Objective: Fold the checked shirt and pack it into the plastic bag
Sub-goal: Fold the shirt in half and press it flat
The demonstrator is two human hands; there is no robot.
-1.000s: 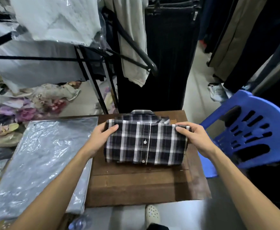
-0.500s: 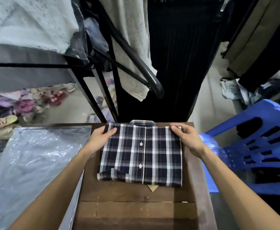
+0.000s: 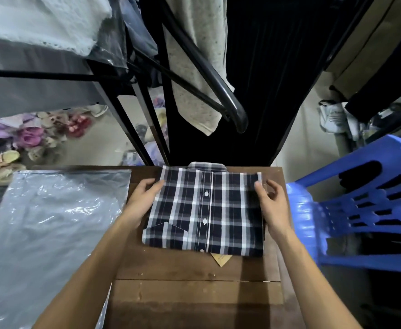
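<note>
Both bare forearms extend forward, converging slightly. Left hand (image 3: 142, 200) lies palm down, fingers loosely extended and pointing inward. Right hand (image 3: 271, 205) is raised on its edge, fingers spread and slightly curled, grasping nothing.

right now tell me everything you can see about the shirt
The shirt is dark navy with white checks, seemingly woven cotton, folded into a neat rectangle, button placket up, collar at the far edge, chest pocket near its left corner. It lies flat on the wooden table. The left hand touches its left edge; the right hand rests at its right edge.
</note>
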